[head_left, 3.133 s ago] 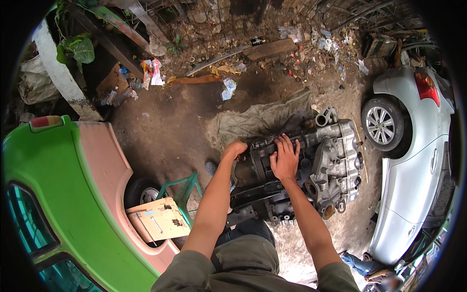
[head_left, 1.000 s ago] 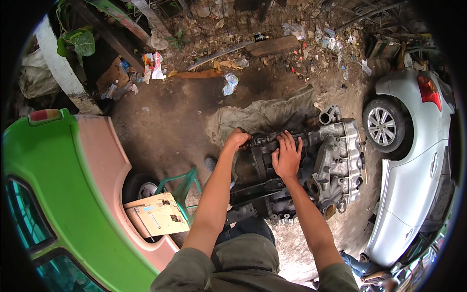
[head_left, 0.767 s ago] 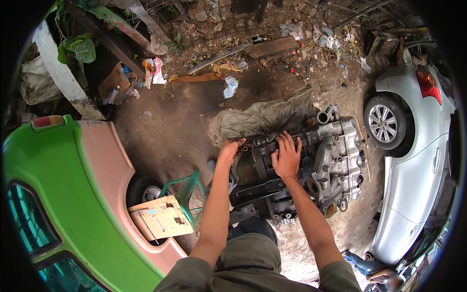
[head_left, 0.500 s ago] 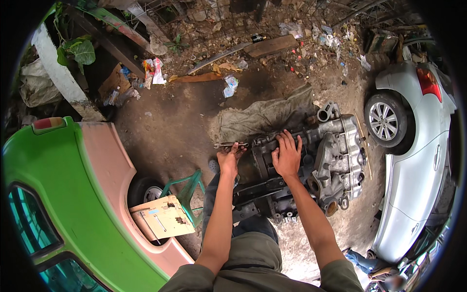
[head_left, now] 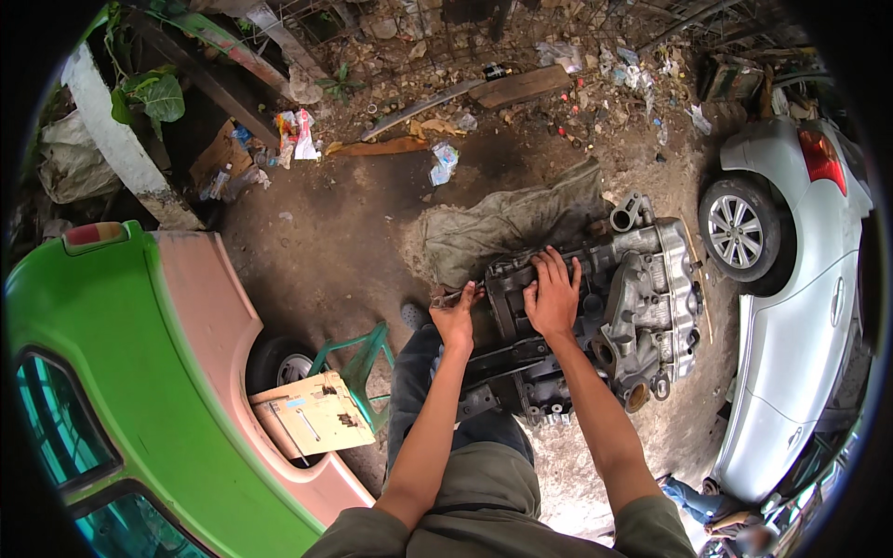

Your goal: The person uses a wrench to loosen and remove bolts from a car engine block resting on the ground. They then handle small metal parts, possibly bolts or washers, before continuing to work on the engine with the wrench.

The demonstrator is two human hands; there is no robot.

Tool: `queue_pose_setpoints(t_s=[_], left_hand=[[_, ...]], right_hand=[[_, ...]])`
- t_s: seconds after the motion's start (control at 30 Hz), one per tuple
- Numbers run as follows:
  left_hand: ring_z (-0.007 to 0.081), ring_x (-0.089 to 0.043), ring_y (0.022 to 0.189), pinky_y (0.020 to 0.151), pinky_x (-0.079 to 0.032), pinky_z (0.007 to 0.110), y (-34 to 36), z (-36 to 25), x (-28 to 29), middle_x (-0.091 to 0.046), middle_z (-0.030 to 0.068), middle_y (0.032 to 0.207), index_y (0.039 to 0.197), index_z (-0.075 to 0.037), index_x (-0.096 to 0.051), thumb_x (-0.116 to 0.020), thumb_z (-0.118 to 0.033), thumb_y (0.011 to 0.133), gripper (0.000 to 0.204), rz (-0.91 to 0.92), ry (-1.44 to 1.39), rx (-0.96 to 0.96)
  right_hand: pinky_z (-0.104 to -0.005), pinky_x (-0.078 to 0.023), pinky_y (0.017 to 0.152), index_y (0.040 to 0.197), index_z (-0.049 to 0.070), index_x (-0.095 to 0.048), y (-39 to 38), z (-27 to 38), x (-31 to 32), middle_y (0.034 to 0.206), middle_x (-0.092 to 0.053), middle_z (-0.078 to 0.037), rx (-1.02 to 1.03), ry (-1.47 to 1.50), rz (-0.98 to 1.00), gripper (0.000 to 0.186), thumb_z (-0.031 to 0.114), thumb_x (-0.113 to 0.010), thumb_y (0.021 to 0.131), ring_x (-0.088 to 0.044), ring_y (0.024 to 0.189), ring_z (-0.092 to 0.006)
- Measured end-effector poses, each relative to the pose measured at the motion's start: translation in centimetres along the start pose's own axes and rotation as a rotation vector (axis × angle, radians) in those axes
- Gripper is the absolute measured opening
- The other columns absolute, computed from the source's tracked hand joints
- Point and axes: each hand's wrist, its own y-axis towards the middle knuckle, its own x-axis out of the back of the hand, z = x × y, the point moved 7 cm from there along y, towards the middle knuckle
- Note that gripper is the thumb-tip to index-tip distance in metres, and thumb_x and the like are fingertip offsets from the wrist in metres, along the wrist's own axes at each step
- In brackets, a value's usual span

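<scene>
Dirt ground (head_left: 326, 219) surrounds the engine (head_left: 598, 305); by its left end, the left hand (head_left: 456, 323) pinches a slim tool (head_left: 446, 300) (probably a wrench, mostly hidden), while the right hand (head_left: 554, 305) rests on top, fingers slightly apart.

Floor (head_left: 326, 223): brown, dark-stained, beyond and left of the fingers (head_left: 555, 267); palest nearer the wearer than the fingers, where daylight falls brightest.
Cloth (head_left: 474, 232): grey-green, rumpled, flat on the floor just beyond the fingers.
Planks (head_left: 526, 86): one brown, one narrow and grey; well beyond the fingers, amid litter (head_left: 445, 164).
Post (head_left: 126, 139): whitish, slanting; far left beyond the fingers, near a plant (head_left: 153, 99).
Green car (head_left: 167, 372): well left of the fingers; pink panel, tinted windows (head_left: 65, 409).
Stool (head_left: 356, 372): green, left of the fingers; cardboard (head_left: 321, 405) overlapping it.
Silver car (head_left: 800, 325): well right of the fingers.
</scene>
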Motion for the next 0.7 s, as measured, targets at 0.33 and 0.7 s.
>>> queue_pose_setpoints(t_s=[0.33,0.7], left_hand=[[0.0118,-0.064,0.080,0.078,-0.054,0.030,-1.6,-0.6,-0.9,-0.058,0.0021,0.082,0.087,-0.003,-0.051,-0.065,-0.010,0.100,0.021,0.073,0.148,-0.028],[0.0177,-0.058,0.063,0.066,-0.050,0.034,-2.0,-2.2,-1.5,-0.062,0.0112,0.073,0.096,0.005,-0.055,-0.067,-0.013,0.097,0.021,0.083,0.697,-0.246]], right_hand=[[-0.0547,-0.018,0.122,0.126,0.009,-0.057,-0.1,-0.1,-0.1,0.137,-0.056,-0.008,-0.006,-0.003,0.012,0.044,0.019,-0.055,0.084,-0.040,0.142,-0.0233],[-0.0550,-0.018,0.122,0.126,0.009,-0.057,-0.1,0.1,0.0,0.136,-0.056,-0.008,-0.012,0.011,0.016,0.043,0.019,-0.055,0.084,-0.040,0.142,-0.0236]])
